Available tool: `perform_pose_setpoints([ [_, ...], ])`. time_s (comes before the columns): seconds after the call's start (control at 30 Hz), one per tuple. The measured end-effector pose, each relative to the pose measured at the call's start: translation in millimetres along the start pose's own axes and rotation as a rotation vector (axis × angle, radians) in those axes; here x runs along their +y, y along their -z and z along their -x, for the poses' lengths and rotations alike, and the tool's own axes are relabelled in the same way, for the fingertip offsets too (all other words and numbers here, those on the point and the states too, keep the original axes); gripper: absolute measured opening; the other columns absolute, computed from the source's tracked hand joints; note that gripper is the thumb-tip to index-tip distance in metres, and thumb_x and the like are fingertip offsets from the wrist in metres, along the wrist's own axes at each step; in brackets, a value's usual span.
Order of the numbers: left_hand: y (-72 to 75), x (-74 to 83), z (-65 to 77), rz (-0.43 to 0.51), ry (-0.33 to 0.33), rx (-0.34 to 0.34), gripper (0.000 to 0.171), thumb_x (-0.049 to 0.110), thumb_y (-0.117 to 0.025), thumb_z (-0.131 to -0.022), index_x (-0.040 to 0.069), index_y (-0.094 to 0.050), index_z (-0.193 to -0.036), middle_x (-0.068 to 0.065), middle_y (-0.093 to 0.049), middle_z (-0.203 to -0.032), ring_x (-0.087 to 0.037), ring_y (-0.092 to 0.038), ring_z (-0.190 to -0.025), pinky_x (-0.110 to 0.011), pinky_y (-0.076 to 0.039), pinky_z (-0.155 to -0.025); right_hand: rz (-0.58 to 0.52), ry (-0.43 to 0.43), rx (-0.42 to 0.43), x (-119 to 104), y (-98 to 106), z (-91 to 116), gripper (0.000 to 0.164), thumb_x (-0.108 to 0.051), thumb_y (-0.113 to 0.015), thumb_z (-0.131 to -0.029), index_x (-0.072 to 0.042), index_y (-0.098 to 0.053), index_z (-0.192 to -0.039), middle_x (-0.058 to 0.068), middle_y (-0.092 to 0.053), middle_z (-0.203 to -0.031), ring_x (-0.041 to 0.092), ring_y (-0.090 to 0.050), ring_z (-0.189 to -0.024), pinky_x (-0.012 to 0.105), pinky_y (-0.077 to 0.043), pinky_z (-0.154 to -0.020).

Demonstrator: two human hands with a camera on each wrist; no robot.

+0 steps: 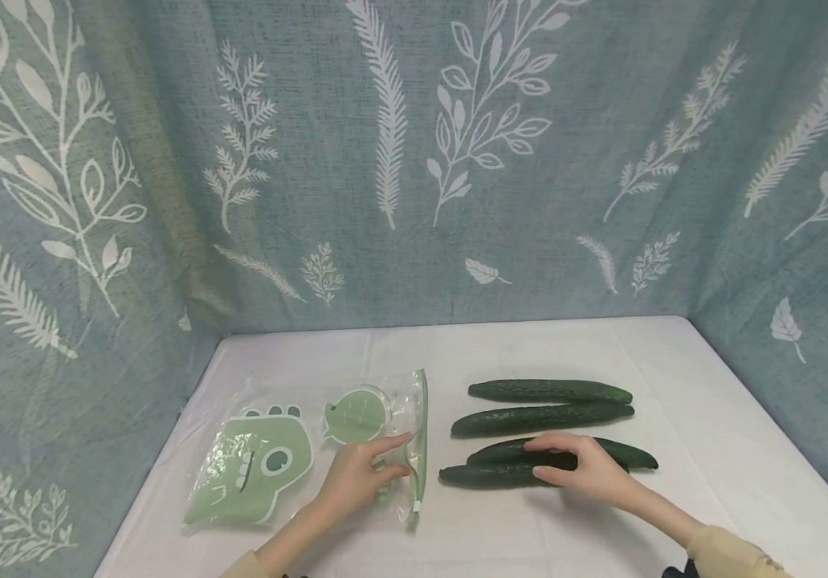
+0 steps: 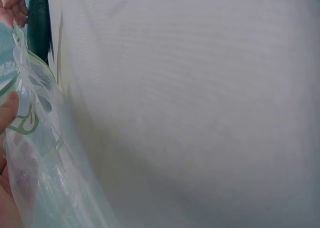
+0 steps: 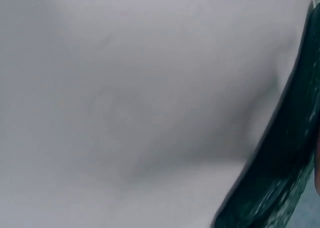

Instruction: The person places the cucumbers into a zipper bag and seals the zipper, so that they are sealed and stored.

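My left hand holds the open-end edge of a clear zip bag printed with green cartoon figures. Its thumb lies against the plastic, while the other fingers are partly hidden. On the right, my right hand is over the front cucumber, thumb and fingers spread apart. Its fingertips overlap the second cucumber just behind; contact is unclear. Close up, the right wrist view shows a cucumber along its right side, with a sliver of finger at the edge.
Two more cucumbers, a middle one and a far one, lie side by side behind the front pair. A white cloth covers the table. Blue-grey leaf-patterned curtains stand at the back and both sides.
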State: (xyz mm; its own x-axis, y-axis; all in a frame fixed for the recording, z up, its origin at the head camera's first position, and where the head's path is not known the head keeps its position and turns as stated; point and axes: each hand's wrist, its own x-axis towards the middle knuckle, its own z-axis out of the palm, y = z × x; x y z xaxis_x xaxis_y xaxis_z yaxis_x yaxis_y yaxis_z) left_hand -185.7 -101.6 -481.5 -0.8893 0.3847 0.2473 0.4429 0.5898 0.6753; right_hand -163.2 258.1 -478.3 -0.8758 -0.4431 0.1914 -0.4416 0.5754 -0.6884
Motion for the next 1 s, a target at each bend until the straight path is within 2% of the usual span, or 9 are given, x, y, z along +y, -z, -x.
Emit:
perform_pose_setpoints([
  [0.23,1.6,-1.5,1.0,0.01,0.01,-0.014,0.048,0.024,-0.077,-0.073,0.015,-0.066,-0.119,-0.007,-0.069,-0.114,0.005,-0.025,-0.039,-0.016,-0.039,-0.041,0.043,-0.029,0.006,11,15,13,0.031,-0.029,-0.069,-0.087,-0.016,-0.066,-0.116,0.0,-0.069,-0.114,0.0,-0.059,-0.108,0.029,-0.053,-0.088],
  [0.4,2.7,-2.1,2.2,0.015,0.017,-0.021,0.048,0.025,-0.077,-0.074,0.016,-0.066,-0.119,-0.007,-0.069,-0.114,0.005,-0.024,-0.038,-0.016,-0.038,-0.04,0.077,-0.022,-0.006,14,29,23,0.031,-0.027,-0.07,-0.087,-0.013,-0.066,-0.114,0.001,-0.07,-0.111,-0.002,-0.059,-0.105,0.027,-0.054,-0.085],
  [0.63,2.5,-3.7,3.3,0.013,0.023,-0.027,0.048,0.027,-0.076,-0.074,0.016,-0.066,-0.119,-0.007,-0.07,-0.112,0.005,-0.024,-0.038,-0.016,-0.038,-0.039,0.045,-0.057,-0.077,21,45,33,0.03,-0.025,-0.07,-0.087,-0.01,-0.066,-0.113,0.007,-0.07,-0.109,-0.004,-0.06,-0.102,0.025,-0.054,-0.08],
  [0.8,2.3,-4.4,4.0,0.003,0.032,-0.032,0.048,0.028,-0.076,-0.074,0.017,-0.066,-0.119,-0.006,-0.072,-0.109,0.005,-0.025,-0.039,-0.017,-0.038,-0.04,0.078,-0.071,-0.115,26,48,37,0.031,-0.029,-0.07,-0.086,-0.012,-0.067,-0.111,0.007,-0.07,-0.11,-0.005,-0.058,-0.103,0.026,-0.055,-0.08],
  [1.0,2.1,-4.1,3.3,0.002,0.03,-0.033,0.048,0.028,-0.076,-0.074,0.016,-0.066,-0.119,-0.006,-0.071,-0.112,0.005,-0.025,-0.039,-0.017,-0.039,-0.04,0.115,-0.051,-0.109,27,47,38,0.031,-0.03,-0.071,-0.085,-0.013,-0.068,-0.11,0.007,-0.069,-0.109,-0.002,-0.06,-0.101,0.026,-0.056,-0.077],
])
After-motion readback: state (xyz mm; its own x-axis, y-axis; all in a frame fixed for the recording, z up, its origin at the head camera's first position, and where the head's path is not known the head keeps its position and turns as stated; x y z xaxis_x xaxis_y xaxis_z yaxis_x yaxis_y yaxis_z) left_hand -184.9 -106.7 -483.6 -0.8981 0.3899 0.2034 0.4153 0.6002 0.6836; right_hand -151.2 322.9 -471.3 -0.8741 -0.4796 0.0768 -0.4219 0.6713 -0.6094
